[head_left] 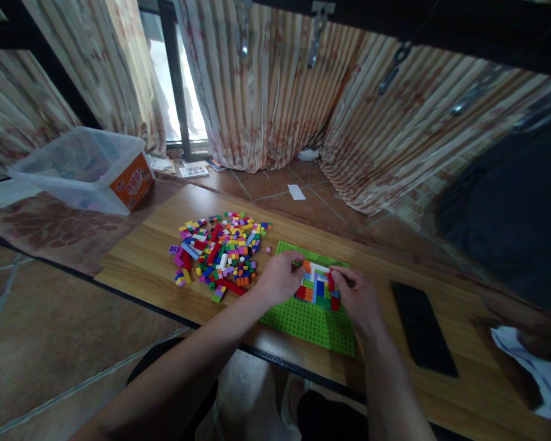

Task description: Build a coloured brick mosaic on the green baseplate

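A green studded baseplate (pixel 312 327) lies on the wooden table in front of me. On it is a patch of joined toy bricks (pixel 320 288) in white, blue, orange, green and red. My left hand (pixel 282 278) is at the patch's left edge, fingers curled together; what they pinch is too small to make out. At the patch's right side my right hand (pixel 360 300) has thumb and finger closed on a red brick (pixel 331 281), which touches or nearly touches the patch.
Loose bricks (pixel 224 248) are heaped on the table (pixel 142 245) left of the baseplate. A black phone (pixel 423 327) lies to the right, with a crumpled white wrapper (pixel 532 367) beyond. A clear plastic bin (pixel 85 168) stands at the far left. Striped curtains (pixel 275 92) hang behind.
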Demonstrator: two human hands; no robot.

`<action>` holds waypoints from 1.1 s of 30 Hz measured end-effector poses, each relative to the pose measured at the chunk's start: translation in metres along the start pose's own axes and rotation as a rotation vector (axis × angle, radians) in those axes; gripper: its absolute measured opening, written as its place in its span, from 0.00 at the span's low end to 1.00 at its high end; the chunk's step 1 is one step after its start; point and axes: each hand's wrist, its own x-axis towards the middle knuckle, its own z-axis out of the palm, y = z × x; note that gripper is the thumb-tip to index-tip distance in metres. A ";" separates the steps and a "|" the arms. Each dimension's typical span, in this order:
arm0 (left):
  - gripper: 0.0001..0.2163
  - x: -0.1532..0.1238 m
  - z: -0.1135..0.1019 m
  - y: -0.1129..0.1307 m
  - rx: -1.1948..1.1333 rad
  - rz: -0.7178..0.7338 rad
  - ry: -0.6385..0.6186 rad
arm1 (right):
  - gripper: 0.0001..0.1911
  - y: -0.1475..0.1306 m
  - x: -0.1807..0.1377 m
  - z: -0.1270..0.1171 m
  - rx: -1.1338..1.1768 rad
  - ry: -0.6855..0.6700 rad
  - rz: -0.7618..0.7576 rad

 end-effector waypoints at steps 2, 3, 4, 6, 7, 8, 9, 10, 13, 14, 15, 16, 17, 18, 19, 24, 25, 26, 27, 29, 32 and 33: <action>0.15 -0.001 0.001 0.000 0.008 0.004 0.000 | 0.18 -0.001 0.000 0.000 0.007 0.004 -0.006; 0.15 -0.002 0.001 0.001 0.013 0.007 0.001 | 0.18 -0.002 0.001 0.000 0.007 0.004 -0.013; 0.15 -0.002 0.002 0.001 0.018 0.010 0.004 | 0.18 -0.002 0.001 0.000 0.004 0.004 -0.021; 0.15 -0.004 0.003 0.001 0.030 0.012 0.014 | 0.17 -0.002 0.002 0.001 -0.010 0.001 -0.037; 0.15 -0.004 0.003 0.002 0.036 0.013 0.019 | 0.17 -0.002 0.002 0.001 -0.017 -0.003 -0.043; 0.15 -0.005 0.004 0.002 0.041 0.013 0.023 | 0.17 -0.002 0.002 0.001 -0.023 -0.005 -0.048; 0.15 -0.005 0.004 0.002 0.045 0.014 0.022 | 0.18 -0.002 0.002 0.001 -0.031 -0.006 -0.050; 0.15 -0.005 0.004 0.002 0.048 0.017 0.021 | 0.18 -0.002 0.002 0.001 -0.038 -0.005 -0.052; 0.16 -0.005 0.005 0.001 0.052 0.021 0.019 | 0.19 -0.004 0.002 0.001 -0.069 0.000 -0.055; 0.16 -0.005 0.005 0.001 0.052 0.022 0.020 | 0.19 -0.005 0.001 0.002 -0.084 0.002 -0.052; 0.16 -0.005 0.005 0.000 0.051 0.022 0.021 | 0.20 -0.007 0.000 0.002 -0.099 0.003 -0.046; 0.16 -0.005 0.005 0.000 0.049 0.022 0.022 | 0.20 -0.009 0.000 0.002 -0.110 0.002 -0.038; 0.17 -0.005 0.005 0.000 0.046 0.024 0.021 | 0.21 -0.010 -0.001 0.002 -0.119 0.001 -0.033; 0.17 -0.005 0.005 0.000 0.044 0.027 0.019 | 0.21 -0.011 -0.002 0.002 -0.124 0.004 -0.029; 0.16 -0.006 0.005 0.000 0.044 0.031 0.017 | 0.22 -0.012 -0.003 0.002 -0.127 0.005 -0.031; 0.17 -0.008 -0.002 0.001 0.069 0.027 0.048 | 0.23 -0.007 -0.007 0.000 -0.136 0.006 -0.037; 0.17 -0.007 -0.005 0.001 0.072 0.028 0.072 | 0.24 -0.006 -0.007 -0.001 -0.147 -0.002 -0.023; 0.17 -0.005 -0.010 -0.001 0.070 0.032 0.102 | 0.24 -0.004 -0.006 -0.001 -0.153 -0.007 -0.006; 0.17 -0.003 -0.017 -0.003 0.063 0.040 0.136 | 0.24 -0.004 -0.005 -0.002 -0.159 0.001 0.018; 0.15 0.002 -0.035 -0.008 0.035 0.050 0.219 | 0.25 -0.004 -0.003 -0.003 -0.185 0.025 0.064; 0.12 0.004 -0.072 -0.017 0.028 0.012 0.351 | 0.26 -0.009 -0.002 -0.005 -0.244 0.076 0.130; 0.11 0.002 -0.086 -0.019 0.060 -0.016 0.399 | 0.26 -0.012 -0.001 -0.005 -0.254 0.093 0.145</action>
